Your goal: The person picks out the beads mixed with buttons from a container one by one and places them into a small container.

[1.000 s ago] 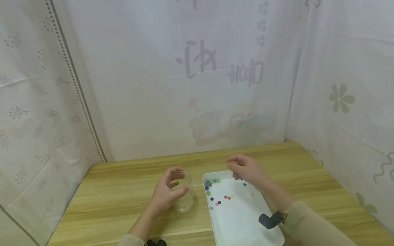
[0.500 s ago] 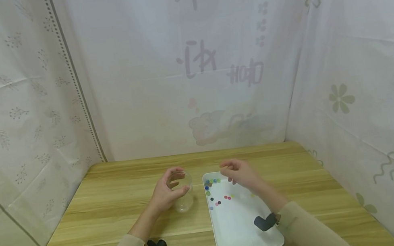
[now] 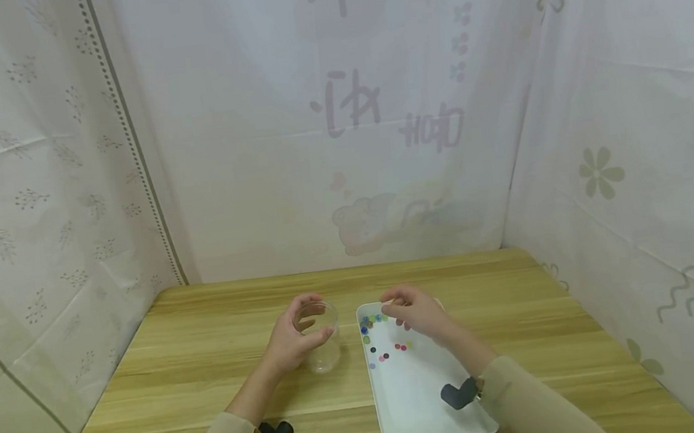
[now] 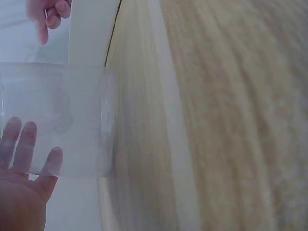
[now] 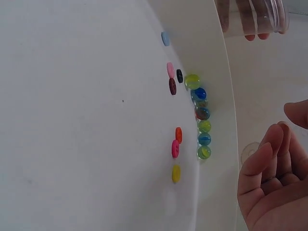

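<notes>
My left hand holds a clear plastic jar upright on the table, thumb and fingers around its upper part. Nothing shows inside the jar. Over the far end of a white tray hovers my right hand, its fingers loosely bent. In the right wrist view a gap shows between thumb and fingertips, with nothing seen in it. Several glass marbles line the tray's left wall near the far corner. Small coloured buttons, among them a yellow one and a light blue one, lie on the tray floor.
The wooden table runs back to a printed white curtain, with more curtain at both sides. The tray's raised rim stands close to the right of the jar. A black wrist camera on my right sleeve hangs over the tray.
My right hand has moved left over the tray's far end, towards the marbles, and its forearm now covers the far-right buttons. The left hand and jar have stayed put.
</notes>
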A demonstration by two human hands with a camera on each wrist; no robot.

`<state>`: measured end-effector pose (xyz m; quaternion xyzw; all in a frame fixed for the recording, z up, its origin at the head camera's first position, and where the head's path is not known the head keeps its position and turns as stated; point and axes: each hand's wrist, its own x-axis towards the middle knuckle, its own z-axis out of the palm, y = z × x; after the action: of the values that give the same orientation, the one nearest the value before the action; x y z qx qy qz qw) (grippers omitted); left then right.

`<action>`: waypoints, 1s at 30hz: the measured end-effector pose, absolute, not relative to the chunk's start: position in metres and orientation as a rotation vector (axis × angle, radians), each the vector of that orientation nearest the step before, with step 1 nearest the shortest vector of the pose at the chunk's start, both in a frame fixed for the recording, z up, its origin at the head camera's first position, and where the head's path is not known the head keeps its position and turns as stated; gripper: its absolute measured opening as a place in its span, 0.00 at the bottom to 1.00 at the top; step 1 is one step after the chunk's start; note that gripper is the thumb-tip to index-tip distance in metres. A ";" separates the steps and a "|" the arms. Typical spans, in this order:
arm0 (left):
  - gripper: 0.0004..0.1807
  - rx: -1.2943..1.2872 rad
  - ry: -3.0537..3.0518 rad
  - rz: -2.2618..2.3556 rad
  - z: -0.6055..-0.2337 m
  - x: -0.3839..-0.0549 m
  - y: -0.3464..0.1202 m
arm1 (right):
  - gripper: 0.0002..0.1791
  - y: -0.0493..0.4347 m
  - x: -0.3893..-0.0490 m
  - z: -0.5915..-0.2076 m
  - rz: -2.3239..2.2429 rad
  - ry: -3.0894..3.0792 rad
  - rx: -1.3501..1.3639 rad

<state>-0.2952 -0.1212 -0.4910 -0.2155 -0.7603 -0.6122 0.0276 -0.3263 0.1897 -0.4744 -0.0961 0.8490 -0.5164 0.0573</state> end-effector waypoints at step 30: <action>0.33 -0.659 -2.337 -1.892 -0.492 -0.297 -0.120 | 0.13 0.174 -0.327 -0.500 -1.422 2.570 -0.328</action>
<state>-0.2974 -0.1195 -0.4925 -0.2138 -0.7588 -0.6144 0.0318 -0.3271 0.1745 -0.5001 -0.1104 0.8657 -0.4792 0.0931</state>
